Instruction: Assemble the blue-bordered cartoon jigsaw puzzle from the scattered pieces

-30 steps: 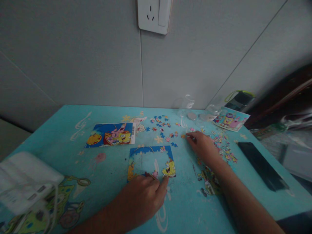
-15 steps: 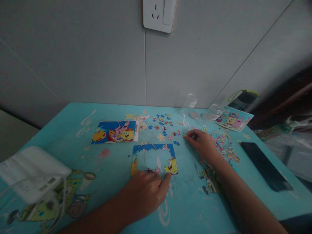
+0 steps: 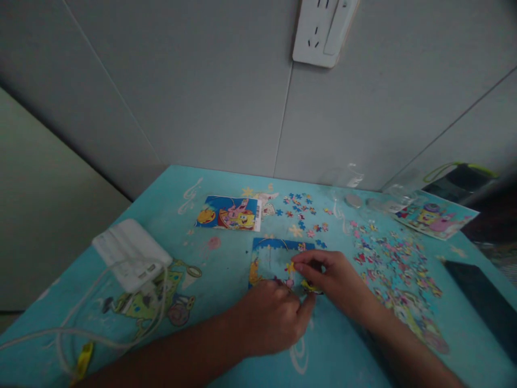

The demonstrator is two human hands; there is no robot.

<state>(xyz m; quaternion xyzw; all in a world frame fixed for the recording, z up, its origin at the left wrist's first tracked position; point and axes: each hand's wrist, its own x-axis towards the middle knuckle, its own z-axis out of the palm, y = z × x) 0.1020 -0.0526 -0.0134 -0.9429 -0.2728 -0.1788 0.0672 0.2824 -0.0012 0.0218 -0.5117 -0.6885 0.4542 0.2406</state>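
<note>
A small jigsaw frame (image 3: pixel 269 257) with a blue border lies on the turquoise cartoon-print table (image 3: pixel 226 280). My left hand (image 3: pixel 270 317) rests on the frame's near edge, fingers curled and pressing it down. My right hand (image 3: pixel 333 280) is over the frame's right side, pinching a small yellow puzzle piece (image 3: pixel 290 267) between thumb and forefinger inside the frame. A scatter of loose pieces (image 3: pixel 390 258) lies to the right, and a smaller group of blue and pink pieces (image 3: pixel 302 207) lies behind the frame.
A reference picture card (image 3: pixel 228 213) lies behind the frame on the left, another card (image 3: pixel 436 220) at far right. A white power bank (image 3: pixel 129 253) with cable sits at left. A dark phone (image 3: pixel 484 302) lies at right. Clear containers (image 3: pixel 347 180) stand by the wall.
My right hand has come from the loose pieces at the back right to the frame, carrying a yellow piece. The view has swung left; my left hand stays on the frame.
</note>
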